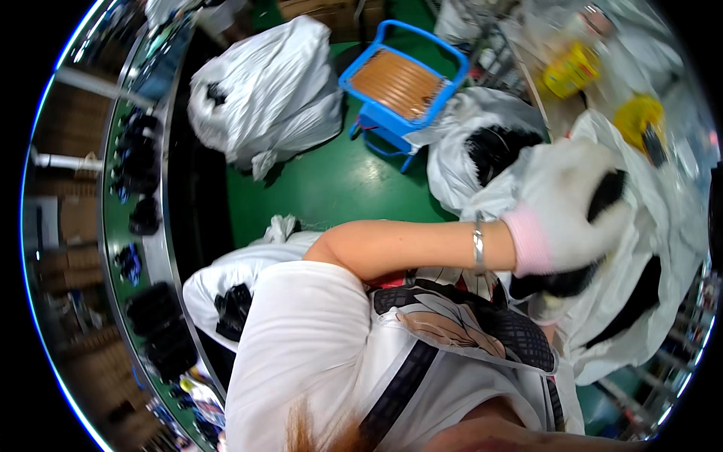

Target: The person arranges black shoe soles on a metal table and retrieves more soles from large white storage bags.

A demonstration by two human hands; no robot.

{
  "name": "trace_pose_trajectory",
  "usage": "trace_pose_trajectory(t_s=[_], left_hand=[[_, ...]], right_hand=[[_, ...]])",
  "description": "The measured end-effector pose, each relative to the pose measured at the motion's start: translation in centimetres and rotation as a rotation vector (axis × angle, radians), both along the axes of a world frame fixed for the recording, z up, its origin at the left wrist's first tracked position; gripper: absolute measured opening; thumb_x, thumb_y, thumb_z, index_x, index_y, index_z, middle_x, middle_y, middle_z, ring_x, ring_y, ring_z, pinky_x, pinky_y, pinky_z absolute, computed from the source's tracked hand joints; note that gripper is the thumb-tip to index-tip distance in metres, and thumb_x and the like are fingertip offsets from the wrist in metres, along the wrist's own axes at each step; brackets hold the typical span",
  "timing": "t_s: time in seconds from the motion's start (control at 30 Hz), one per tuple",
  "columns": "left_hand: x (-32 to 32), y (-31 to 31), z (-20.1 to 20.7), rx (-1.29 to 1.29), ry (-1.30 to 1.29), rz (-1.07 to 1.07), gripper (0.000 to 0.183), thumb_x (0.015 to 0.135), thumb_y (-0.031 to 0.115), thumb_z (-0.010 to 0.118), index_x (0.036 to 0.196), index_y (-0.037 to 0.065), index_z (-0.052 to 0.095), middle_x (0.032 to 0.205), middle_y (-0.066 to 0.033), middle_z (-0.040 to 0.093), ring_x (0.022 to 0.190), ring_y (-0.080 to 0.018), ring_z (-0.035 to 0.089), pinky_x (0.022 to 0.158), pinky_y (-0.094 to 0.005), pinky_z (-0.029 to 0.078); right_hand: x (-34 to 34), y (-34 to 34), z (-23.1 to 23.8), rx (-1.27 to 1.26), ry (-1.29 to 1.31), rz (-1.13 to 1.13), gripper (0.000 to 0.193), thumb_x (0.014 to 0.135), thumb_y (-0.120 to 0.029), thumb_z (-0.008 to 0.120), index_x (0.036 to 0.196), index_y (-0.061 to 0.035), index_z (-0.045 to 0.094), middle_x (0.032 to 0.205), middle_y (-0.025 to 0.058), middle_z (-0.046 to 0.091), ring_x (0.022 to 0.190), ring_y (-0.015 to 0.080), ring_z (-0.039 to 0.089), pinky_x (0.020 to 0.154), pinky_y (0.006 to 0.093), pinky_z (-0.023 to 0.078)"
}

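A factory floor: conveyor belt [154,248], green floor [331,184], bulging white sacks [263,94].

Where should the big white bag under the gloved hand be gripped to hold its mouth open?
Probably the loose upper edge of the white bag, taken from above on the side nearest the gloved hand. The plastic there is slack and folded over the dark items inside, so it should pinch easily. Which hand this is cannot be told, and its fingers are blurred.
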State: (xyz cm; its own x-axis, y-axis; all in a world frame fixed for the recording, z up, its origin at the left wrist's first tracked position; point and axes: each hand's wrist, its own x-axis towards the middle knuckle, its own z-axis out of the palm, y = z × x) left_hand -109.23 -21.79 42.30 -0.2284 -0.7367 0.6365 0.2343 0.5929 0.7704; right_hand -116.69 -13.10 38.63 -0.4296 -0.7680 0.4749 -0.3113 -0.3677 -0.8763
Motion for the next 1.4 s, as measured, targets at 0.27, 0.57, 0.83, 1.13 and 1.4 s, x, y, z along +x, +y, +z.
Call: trace_pose_trajectory(t_s=[0.27, 0.57, 0.83, 1.13, 1.4], left_hand=[[15.8, -6.5, -7.2, 0.588, -0.458, 0.389, 0.042, 0.087, 0.042, 0.056, 0.088, 0.000, 0.056, 0.085, -0.0217, 0.057, 0.084, -0.0375, 0.058, 0.077, -0.0416, 0.045], [25.3, -9.9, -17.1, 1.317, 0.083, 0.332, 0.043, 0.093, 0.041, 0.053, 0.111, 0.003, 0.051, 0.099, -0.0066, 0.056, 0.091, -0.0152, 0.055, 0.081, -0.0300, 0.044], [31.0, -13.0, -19.7, 1.248, 0.481, 0.334, 0.035, 0.098, 0.023, 0.047, 0.127, 0.002, 0.045, 0.117, -0.0077, 0.056, 0.107, -0.0146, 0.055, 0.090, -0.0292, 0.047], [38.1, -12.0, -22.4, 1.124, 0.744, 0.521, 0.044, 0.099, 0.017, 0.045, 0.137, -0.001, 0.035, 0.133, -0.0123, 0.050, 0.121, -0.0192, 0.050, 0.101, -0.0336, 0.042], [53.1, -10.4, -19.8, 0.996, 0.868, 0.747, 0.047, 0.095, 0.020, 0.048, 0.135, -0.003, 0.040, 0.122, -0.0102, 0.057, 0.104, -0.0171, 0.060, 0.086, -0.0296, 0.051]], right_hand=[[9.5, -9.1, -5.9, 0.407, -0.158, 0.643, 0.116, 0.070, -0.076, 0.061, 0.145, 0.0038, 0.021, 0.144, 0.0163, 0.034, 0.132, 0.0249, 0.036, 0.110, 0.0368, 0.028], [13.5, -22.2, -10.4, 1.130, -0.918, 1.168, 0.059, 0.100, -0.049, 0.034, 0.137, -0.0030, 0.044, 0.133, 0.0124, 0.054, 0.116, 0.0210, 0.056, 0.102, 0.0357, 0.044], [20.4, -33.0, -12.0, 1.333, -1.041, 1.297, 0.049, 0.101, -0.041, 0.040, 0.128, -0.0011, 0.052, 0.122, 0.0140, 0.061, 0.109, 0.0210, 0.061, 0.097, 0.0342, 0.048], [32.7, -38.8, -15.3, 1.757, -0.902, 1.489, 0.052, 0.100, -0.044, 0.040, 0.127, -0.0010, 0.054, 0.120, 0.0122, 0.062, 0.104, 0.0180, 0.063, 0.095, 0.0331, 0.050], [52.0, -39.9, -16.3, 1.753, -0.680, 1.779, 0.046, 0.098, -0.046, 0.045, 0.113, -0.0061, 0.062, 0.104, 0.0066, 0.068, 0.088, 0.0148, 0.066, 0.083, 0.0308, 0.054]])
